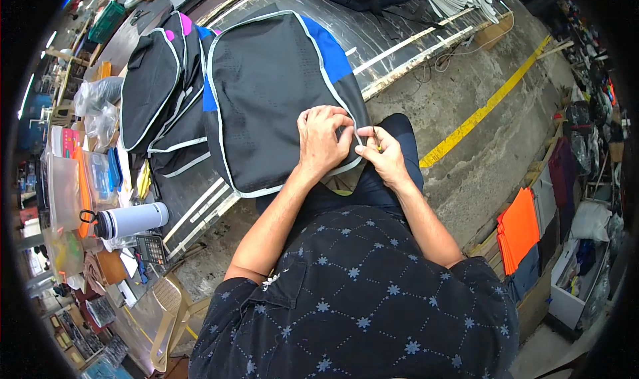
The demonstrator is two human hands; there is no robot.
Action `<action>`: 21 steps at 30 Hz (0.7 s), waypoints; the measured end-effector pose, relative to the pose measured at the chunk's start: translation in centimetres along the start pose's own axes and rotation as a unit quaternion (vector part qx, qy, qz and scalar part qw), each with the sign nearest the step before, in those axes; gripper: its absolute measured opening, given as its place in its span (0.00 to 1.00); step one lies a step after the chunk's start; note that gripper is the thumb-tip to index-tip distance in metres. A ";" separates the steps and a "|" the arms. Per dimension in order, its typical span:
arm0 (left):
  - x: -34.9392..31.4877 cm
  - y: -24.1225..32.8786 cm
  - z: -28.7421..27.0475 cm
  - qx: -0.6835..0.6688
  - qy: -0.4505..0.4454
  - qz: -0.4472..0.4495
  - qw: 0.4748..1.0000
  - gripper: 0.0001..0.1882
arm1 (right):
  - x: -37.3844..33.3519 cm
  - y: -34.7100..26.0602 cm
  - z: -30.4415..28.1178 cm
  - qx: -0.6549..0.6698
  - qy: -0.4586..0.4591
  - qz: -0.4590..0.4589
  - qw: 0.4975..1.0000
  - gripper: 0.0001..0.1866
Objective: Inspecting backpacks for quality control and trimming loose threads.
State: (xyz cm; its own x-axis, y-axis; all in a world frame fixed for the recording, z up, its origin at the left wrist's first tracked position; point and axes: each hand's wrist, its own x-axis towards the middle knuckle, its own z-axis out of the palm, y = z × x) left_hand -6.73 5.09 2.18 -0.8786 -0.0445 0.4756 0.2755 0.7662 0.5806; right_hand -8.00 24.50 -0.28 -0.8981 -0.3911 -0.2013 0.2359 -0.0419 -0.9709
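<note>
In the head view, a cluttered workshop is spreading around a dark bench (393, 39), with a yellow floor stripe (489, 127) running along the concrete at the right. A black bag (266, 99) with blue corners and pale grey trim is lying across the bench edge and reaching over the person's lap. The left hand (324, 139) is resting with bent fingers on its lower right part, near the trim; whether it is pinching the cloth, I cannot tell. Just beside it, the right hand (384, 154) is grasping a small dark-and-yellow tool (379, 146) between thumb and fingers, close to the trimmed edge. More black bag pieces (152, 89) are lying to the left of the bag. Nearer the person, a pale bottle (133, 220) is lying on its side, and a calculator (152, 250) is sitting just beside it.
</note>
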 end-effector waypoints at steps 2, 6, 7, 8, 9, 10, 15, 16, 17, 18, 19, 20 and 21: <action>0.0 -0.2 -0.1 0.010 0.003 0.005 1.000 0.03 | 0.1 0.4 0.2 0.027 -0.007 0.007 1.000 0.21; 0.0 -0.1 -2.0 -0.014 0.017 -0.010 1.000 0.05 | -0.3 1.2 0.7 0.042 0.025 -0.037 0.998 0.26; 0.3 0.0 -3.0 0.008 0.031 -0.004 0.999 0.06 | -0.4 1.4 0.6 0.025 0.038 -0.046 0.998 0.27; 0.8 -0.5 -4.4 0.021 0.045 0.000 0.999 0.06 | -0.6 1.8 0.3 0.026 0.041 -0.047 0.998 0.27; 1.0 -1.1 -6.4 0.086 0.089 0.025 0.992 0.08 | -0.6 2.3 0.2 0.010 0.050 -0.058 0.997 0.26; 1.1 -1.7 -8.4 0.128 0.112 0.006 0.985 0.09 | -0.6 2.6 0.0 -0.006 0.059 -0.069 0.996 0.25; -1.5 -4.2 -15.7 0.357 0.141 -0.151 0.911 0.25 | 0.5 -0.6 0.3 -0.123 0.094 -0.082 0.985 0.21; -2.1 -5.0 -16.0 0.360 0.141 -0.152 0.910 0.25 | 1.2 -0.6 -0.3 -0.142 0.072 -0.051 0.986 0.17; -2.8 -5.9 -15.9 0.287 0.147 -0.175 0.930 0.26 | 2.0 -0.8 -0.8 -0.162 0.052 -0.022 0.985 0.14; -3.8 -7.1 -15.6 0.214 0.152 -0.199 0.944 0.27 | 2.7 -1.3 -0.4 -0.130 0.047 -0.047 0.989 0.10; -4.5 -8.5 -15.1 0.173 0.168 -0.189 0.952 0.25 | 3.1 -2.0 -0.6 -0.158 0.052 -0.081 0.983 0.09; -5.0 -8.9 -14.2 0.065 0.193 -0.244 0.948 0.23 | 3.5 -2.5 -0.8 -0.152 0.067 -0.094 0.982 0.09; -5.6 -9.0 -13.2 -0.043 0.216 -0.295 0.930 0.21 | 3.9 -3.0 -0.8 -0.147 0.081 -0.108 0.980 0.09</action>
State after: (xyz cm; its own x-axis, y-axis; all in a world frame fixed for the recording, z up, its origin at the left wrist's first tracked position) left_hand 0.82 -10.06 3.02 -0.6528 -0.7090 0.2668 -0.1584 0.4722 0.8672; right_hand -12.54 23.84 1.78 -0.9679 -0.2507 0.0181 -0.0620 0.1682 -0.9838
